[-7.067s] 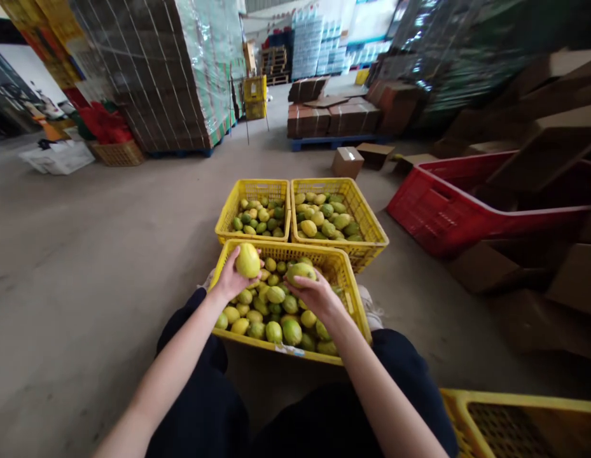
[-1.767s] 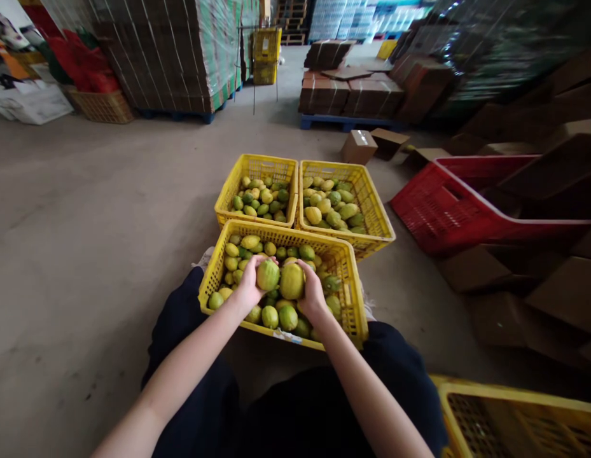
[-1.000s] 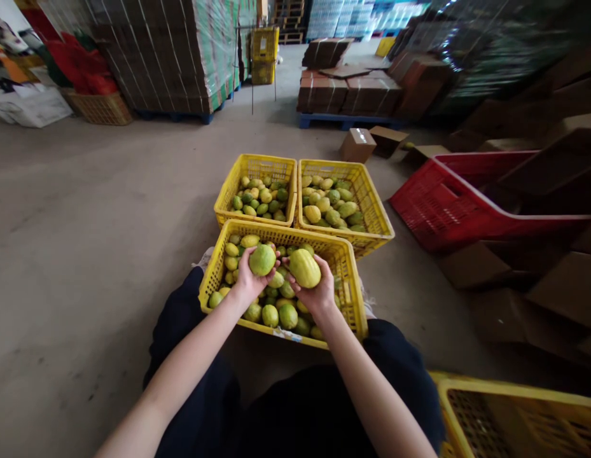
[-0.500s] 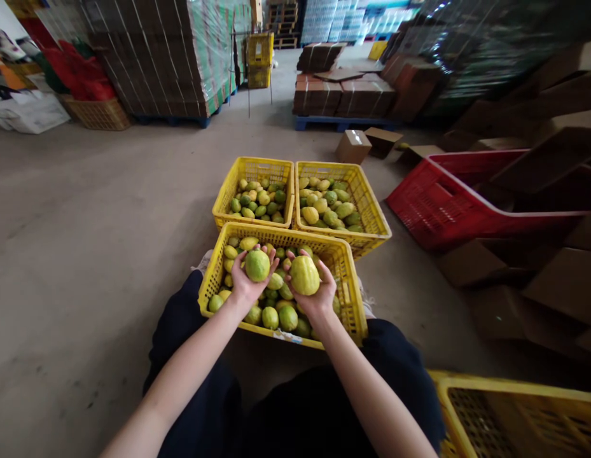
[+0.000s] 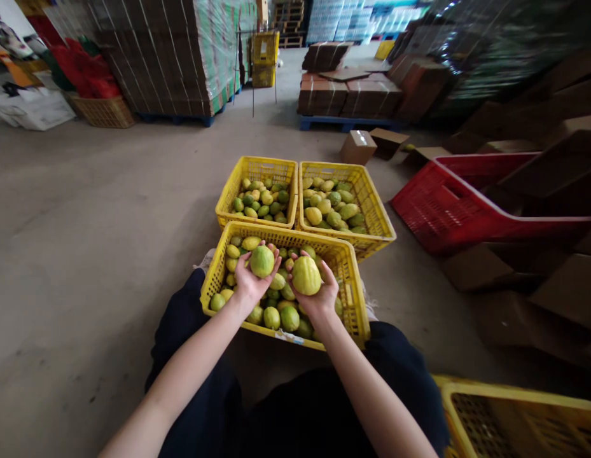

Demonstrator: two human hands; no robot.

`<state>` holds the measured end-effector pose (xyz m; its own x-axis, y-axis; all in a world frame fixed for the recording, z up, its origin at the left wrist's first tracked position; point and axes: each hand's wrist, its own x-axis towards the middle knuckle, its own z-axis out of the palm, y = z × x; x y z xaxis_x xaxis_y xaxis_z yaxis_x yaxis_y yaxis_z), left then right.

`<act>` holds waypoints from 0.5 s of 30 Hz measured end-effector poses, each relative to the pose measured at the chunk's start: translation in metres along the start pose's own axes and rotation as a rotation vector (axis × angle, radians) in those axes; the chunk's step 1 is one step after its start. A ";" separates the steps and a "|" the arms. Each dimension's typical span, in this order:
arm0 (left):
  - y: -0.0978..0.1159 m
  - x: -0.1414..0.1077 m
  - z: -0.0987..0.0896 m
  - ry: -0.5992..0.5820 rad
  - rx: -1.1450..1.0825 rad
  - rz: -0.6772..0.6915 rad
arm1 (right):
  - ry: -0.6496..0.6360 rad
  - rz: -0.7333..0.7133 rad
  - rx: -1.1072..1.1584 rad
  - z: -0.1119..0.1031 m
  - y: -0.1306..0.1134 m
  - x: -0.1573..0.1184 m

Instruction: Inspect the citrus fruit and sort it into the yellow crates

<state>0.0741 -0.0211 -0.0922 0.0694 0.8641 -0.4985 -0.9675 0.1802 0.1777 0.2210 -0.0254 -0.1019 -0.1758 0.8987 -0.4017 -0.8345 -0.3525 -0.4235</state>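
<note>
In my left hand [image 5: 248, 286] rests a round green lemon-like fruit [image 5: 262, 261], cradled on the palm with the fingers curled up around it. My right hand [image 5: 324, 304] grips a larger, yellow-green, ribbed lemon-like fruit [image 5: 306, 276], the thumb on one side and fingers on the other. Both hands are held side by side over the near yellow crate [image 5: 357, 289], which stands between my knees. Inside it lie many loose green and yellow fruits [image 5: 290, 319], partly hidden by my hands and forearms.
Beyond the near crate stand a left yellow crate [image 5: 221, 207] and a right yellow crate [image 5: 378, 207], both holding similar fruit. A red crate [image 5: 419, 210] with cardboard sits at the right. Another yellow crate [image 5: 524, 393] is at lower right. Stacked cartons [image 5: 347, 95] lie on a pallet behind.
The view has shifted slightly, so the scene sits a little farther right. In my left hand the fruit has turned a little, showing a paler side. Both hands keep their holds.
</note>
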 end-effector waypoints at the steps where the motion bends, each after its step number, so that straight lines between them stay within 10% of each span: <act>1: 0.000 0.000 0.000 -0.005 -0.002 0.002 | 0.006 0.004 0.009 -0.001 0.001 0.001; 15: -0.007 0.006 0.010 0.100 0.124 -0.066 | 0.119 -0.026 0.132 -0.014 0.011 0.019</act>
<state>0.0835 -0.0122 -0.0882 0.1010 0.7986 -0.5933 -0.9236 0.2969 0.2424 0.2152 -0.0159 -0.1256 -0.0968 0.8673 -0.4884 -0.9008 -0.2850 -0.3277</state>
